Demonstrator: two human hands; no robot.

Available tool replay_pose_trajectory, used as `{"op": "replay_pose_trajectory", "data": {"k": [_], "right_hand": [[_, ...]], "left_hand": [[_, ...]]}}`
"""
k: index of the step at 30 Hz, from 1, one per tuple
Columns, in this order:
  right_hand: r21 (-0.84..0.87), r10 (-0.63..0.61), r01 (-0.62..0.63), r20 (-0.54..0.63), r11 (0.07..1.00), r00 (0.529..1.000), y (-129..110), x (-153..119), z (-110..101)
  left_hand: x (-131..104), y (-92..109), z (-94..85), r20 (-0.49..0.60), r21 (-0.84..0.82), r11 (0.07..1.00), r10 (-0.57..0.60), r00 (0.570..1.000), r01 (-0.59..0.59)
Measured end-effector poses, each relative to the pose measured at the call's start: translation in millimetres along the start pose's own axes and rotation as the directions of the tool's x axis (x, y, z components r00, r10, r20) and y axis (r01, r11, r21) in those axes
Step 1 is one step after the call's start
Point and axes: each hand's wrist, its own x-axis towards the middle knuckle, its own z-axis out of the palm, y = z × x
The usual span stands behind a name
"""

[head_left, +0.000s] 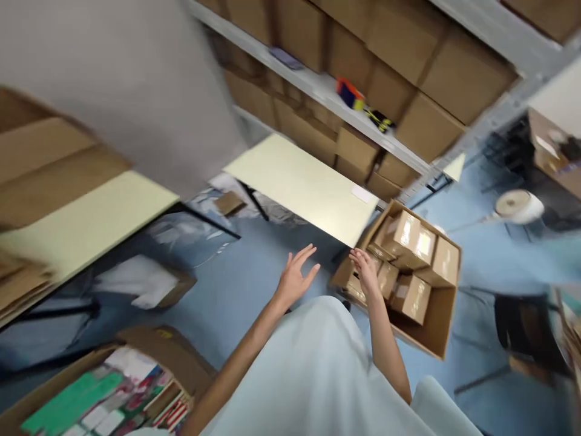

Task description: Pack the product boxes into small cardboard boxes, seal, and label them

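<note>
My left hand [296,277] is held out in the air over the blue floor, its fingers apart and nothing in it. My right hand [363,265] hovers at the near left side of a large open carton [447,321]; its fingers stretch forward and hold nothing I can see. Whether it touches the carton, I cannot tell. Several small taped cardboard boxes [415,300] lie inside that carton. Just beyond both hands stands a low pale yellow table [299,181] with a white label [362,194] near its right end.
Shelving [318,88] full of brown cartons rises behind the table. At left, another pale table [113,212] bears cardboard. A carton of mixed packets [104,393] sits lower left. White wrap and a box [149,281] lie on the floor. A black chair [529,333] stands right.
</note>
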Motion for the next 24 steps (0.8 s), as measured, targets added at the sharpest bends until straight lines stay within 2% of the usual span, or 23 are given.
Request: {"op": "replay_pose_trajectory", "data": {"k": [2,4,6,8,10,13,16,18,20,24], "right_hand": [[-0.080,-0.036,0.052,0.184,0.995,0.982,7,-20,70],[-0.151,-0.041,0.098,0.341,0.984,0.939,16,-43,135],[-0.219,-0.025,0.147,0.478,0.965,0.878,25,-67,193],[-0.277,0.010,0.199,0.605,0.940,0.796,32,-91,245],[-0.321,0.069,0.248,0.726,0.914,0.685,39,-113,289],[-0.375,0.204,0.302,0.858,0.876,0.472,48,-137,347],[-0.406,0.329,0.338,0.907,0.849,0.262,59,-149,403],[-0.408,0.382,0.349,0.913,0.844,0.143,69,-153,444],[-0.410,0.421,0.348,0.906,0.843,0.046,78,-156,485],[-0.464,0.504,0.269,0.858,0.844,-0.100,92,-162,568]], "left_hand": [[-16,-19,-57.3,-0.108,-0.066,0.996,-0.064,0.992,0.057],[-37,-41,-112.0,-0.202,-0.163,0.979,-0.157,0.967,0.125],[-60,-62,-159.1,-0.284,-0.273,0.950,-0.233,0.930,0.154],[-82,-77,-195.2,-0.359,-0.381,0.914,-0.287,0.888,0.141],[-98,-87,-220.6,-0.415,-0.480,0.872,-0.326,0.849,0.100],[-110,-94,-247.5,-0.476,-0.598,0.801,-0.334,0.814,-0.021],[-111,-101,-276.0,-0.513,-0.640,0.759,-0.306,0.802,-0.120],[-109,-109,-300.7,-0.536,-0.633,0.760,-0.296,0.790,-0.145],[-107,-115,-329.6,-0.581,-0.608,0.778,-0.297,0.757,-0.161],[-101,-121,-389.4,-0.672,-0.535,0.833,-0.320,0.668,-0.139]]}}
